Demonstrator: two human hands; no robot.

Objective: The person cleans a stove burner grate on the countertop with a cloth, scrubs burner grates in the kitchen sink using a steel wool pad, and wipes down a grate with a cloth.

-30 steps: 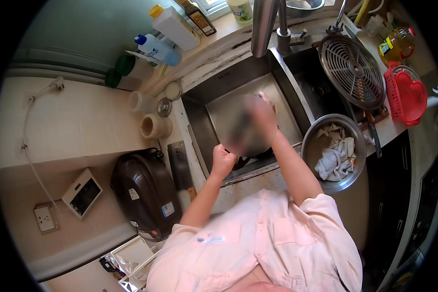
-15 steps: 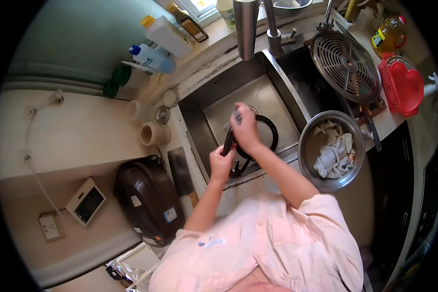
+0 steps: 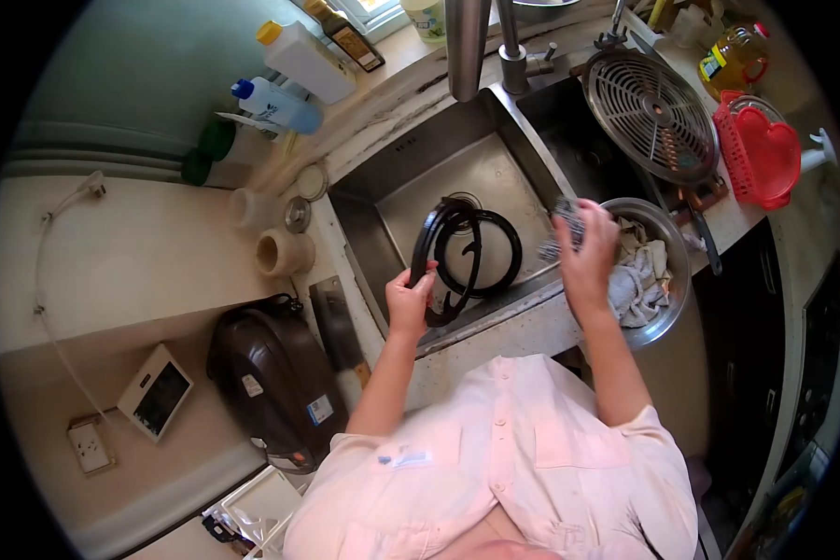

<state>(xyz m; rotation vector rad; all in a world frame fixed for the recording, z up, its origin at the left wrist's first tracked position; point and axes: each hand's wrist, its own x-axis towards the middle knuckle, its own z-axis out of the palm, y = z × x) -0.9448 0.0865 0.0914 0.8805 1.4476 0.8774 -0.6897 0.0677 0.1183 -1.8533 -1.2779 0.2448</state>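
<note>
My left hand (image 3: 407, 301) is closed on the rim of a black ring-shaped stove grate (image 3: 423, 245) with inward prongs, tilted over the sink (image 3: 359, 210). A second black ring (image 3: 517, 254) lies in the sink behind it, near the drain, partly overlapped by the held one. To the right, my right hand (image 3: 588, 257) grips a grey steel wool scrubber (image 3: 569, 220) above the sink's right edge, close to a metal basin (image 3: 679, 297). White and grey rags (image 3: 637, 285) fill part of that basin.
A round slotted metal plate (image 3: 653, 112) covers part of the second, dark sink bowl. Beside it sits a red plastic basket (image 3: 756, 154). A cleaver (image 3: 334, 322) lies left of the sink near a brown appliance (image 3: 275, 387). The faucet (image 3: 513, 70) stands behind the bowls.
My right hand has moved away from the held grate, to the right toward the basin, taking the scrubber along. My left hand keeps the grate, now swung lower and leftward. The view has shifted slightly.
</note>
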